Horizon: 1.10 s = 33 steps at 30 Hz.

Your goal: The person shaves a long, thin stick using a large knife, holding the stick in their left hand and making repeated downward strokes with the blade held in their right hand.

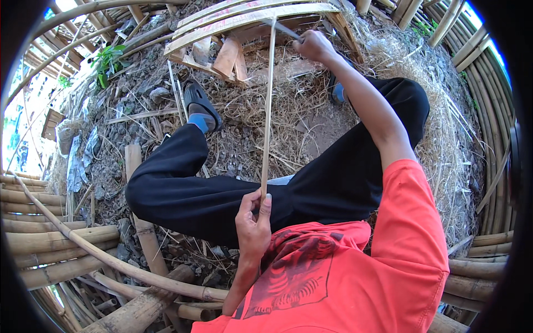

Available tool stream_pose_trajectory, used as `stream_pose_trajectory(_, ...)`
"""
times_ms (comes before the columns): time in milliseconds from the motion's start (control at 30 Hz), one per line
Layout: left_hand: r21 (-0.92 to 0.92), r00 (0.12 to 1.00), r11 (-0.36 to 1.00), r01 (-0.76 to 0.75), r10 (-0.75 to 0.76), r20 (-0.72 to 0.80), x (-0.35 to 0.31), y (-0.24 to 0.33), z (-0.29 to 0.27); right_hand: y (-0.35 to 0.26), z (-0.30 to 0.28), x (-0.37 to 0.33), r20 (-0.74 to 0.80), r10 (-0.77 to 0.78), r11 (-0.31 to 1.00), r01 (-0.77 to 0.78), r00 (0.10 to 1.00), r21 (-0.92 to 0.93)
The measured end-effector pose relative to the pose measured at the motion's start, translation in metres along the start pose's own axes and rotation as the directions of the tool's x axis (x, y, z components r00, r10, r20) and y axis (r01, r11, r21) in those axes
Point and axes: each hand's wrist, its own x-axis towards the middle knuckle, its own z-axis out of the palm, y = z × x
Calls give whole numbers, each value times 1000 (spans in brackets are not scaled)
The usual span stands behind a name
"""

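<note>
My left hand (pixel 254 222) is closed round the near end of a long, thin bamboo strip (pixel 269 111), close to my body. The strip runs straight away from me, and its far end lies over the edge of a low wooden bench (pixel 250 23). My right hand (pixel 315 46), on an outstretched arm, grips a knife (pixel 286 30). Its grey blade points left and meets or crosses the strip near the far end; whether it cuts in, I cannot tell. The knife's handle is mostly hidden in my fist.
Curly shavings (pixel 244 125) cover the ground between my feet. Wood blocks (pixel 226 56) lie under the bench. Bamboo poles (pixel 61 244) are stacked at the left, and a bamboo fence (pixel 488 111) stands at the right. A bent pole (pixel 127 266) crosses the lower left.
</note>
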Motion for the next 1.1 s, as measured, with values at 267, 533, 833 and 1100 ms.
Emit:
stream_pose_trajectory(267,-42,1000,999,20,-21,-5,0,0,3,-7,-9,4,30,-25,999,26,999,-34)
stream_pose_trajectory(533,-32,999,999,21,-20,47,1,-3,7,42,2,20,-6,403,881,-386,915,274)
stream_pose_trajectory(833,11,999,999,-35,35,-39,10,-10,-3,-25,-7,-24,-142,-135,979,154,981,132)
stream_pose_trajectory(1100,-251,991,965,77,-102,-87,13,8,-20,-111,31,-198,317,-664,747,610,677,262)
